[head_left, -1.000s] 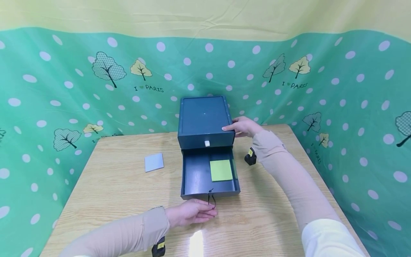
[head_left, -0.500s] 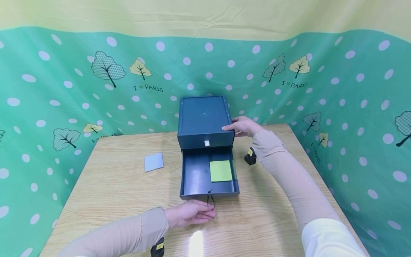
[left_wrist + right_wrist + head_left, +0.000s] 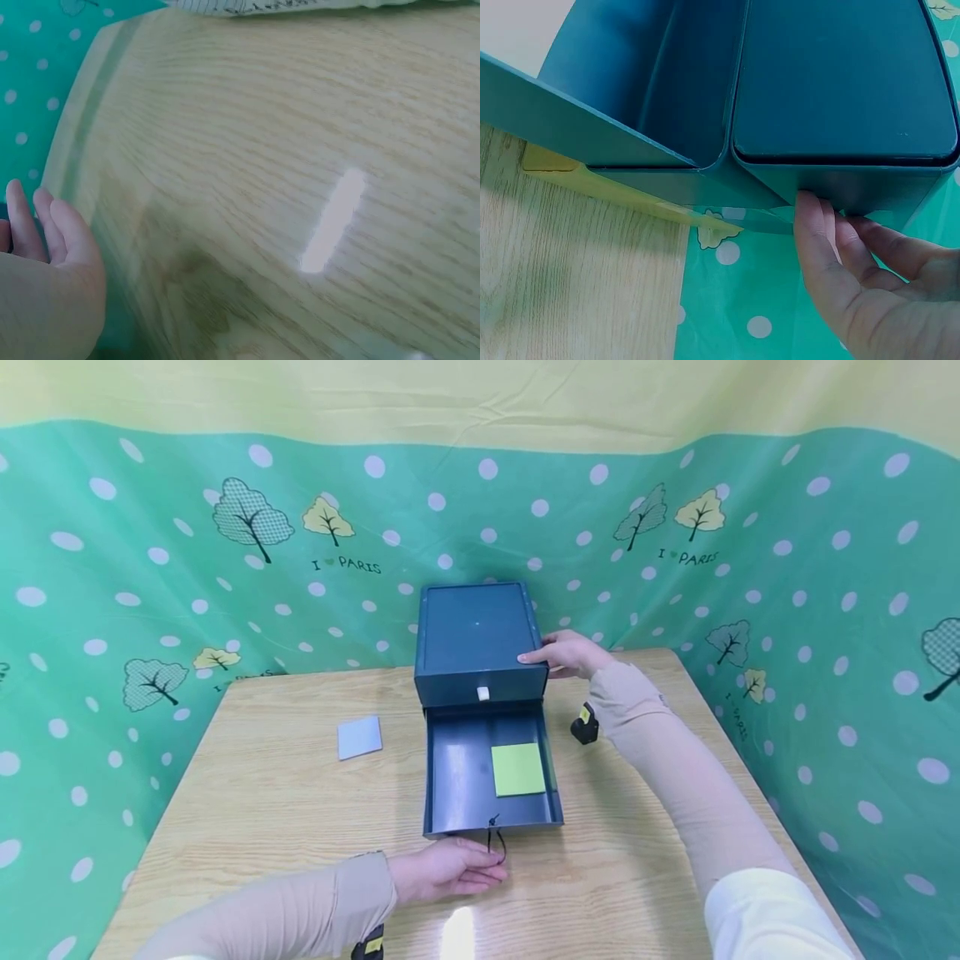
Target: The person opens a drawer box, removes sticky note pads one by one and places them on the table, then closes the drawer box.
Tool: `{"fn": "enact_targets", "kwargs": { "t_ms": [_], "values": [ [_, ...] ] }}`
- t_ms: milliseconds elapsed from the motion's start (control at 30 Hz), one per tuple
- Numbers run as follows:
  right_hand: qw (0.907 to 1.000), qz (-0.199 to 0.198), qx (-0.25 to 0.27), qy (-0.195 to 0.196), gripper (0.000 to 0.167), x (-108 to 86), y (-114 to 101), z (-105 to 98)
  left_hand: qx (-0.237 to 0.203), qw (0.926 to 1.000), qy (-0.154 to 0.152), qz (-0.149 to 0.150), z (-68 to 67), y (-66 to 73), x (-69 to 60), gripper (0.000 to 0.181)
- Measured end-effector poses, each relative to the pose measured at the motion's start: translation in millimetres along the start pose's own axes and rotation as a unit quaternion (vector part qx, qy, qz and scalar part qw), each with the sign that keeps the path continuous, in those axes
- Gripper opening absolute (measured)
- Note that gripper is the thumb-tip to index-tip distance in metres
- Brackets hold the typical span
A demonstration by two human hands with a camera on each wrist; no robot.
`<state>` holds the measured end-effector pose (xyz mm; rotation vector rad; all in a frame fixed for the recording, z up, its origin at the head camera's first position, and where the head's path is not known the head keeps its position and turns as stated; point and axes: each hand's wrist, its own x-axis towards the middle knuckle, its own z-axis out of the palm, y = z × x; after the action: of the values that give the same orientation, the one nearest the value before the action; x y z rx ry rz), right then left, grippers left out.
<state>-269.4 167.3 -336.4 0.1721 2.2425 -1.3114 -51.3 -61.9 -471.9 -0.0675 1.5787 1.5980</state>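
Tabletop [image 3: 300, 802] below, the drawer [image 3: 461, 785] juts further now, left grip [image 3: 450, 868] pinching its cord [image 3: 490, 841], right grip [image 3: 573, 655] outstretched against cabinet [image 3: 476, 635].

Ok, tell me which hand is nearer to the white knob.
Right. The right hand touches the blue drawer unit to the right of the white knob; the left hand is farther off, below it, at the black cord loop of the open lower drawer.

L grip [image 3: 448, 869] low, pinching | R grip [image 3: 567, 654] higher, fingers extd | L f'arm [image 3: 292, 902] across | R arm [image 3: 690, 785] fwd
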Motion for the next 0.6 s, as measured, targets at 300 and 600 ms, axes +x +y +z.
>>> {"fn": "enact_targets", "kwargs": {
  "t_ms": [300,600],
  "values": [
    [1.0,0.004,0.0,-0.001,0.082,-1.8,-0.3,1.0,-0.003,1.0,0.0,0.004,-1.9,0.5,0.3,0.033],
    [1.0,0.002,-0.003,-0.001,0.083,-1.1,-1.0,0.8,-0.012,0.9999,0.005,0.008,-3.7,5.3,3.2,0.028]
  ]
}}
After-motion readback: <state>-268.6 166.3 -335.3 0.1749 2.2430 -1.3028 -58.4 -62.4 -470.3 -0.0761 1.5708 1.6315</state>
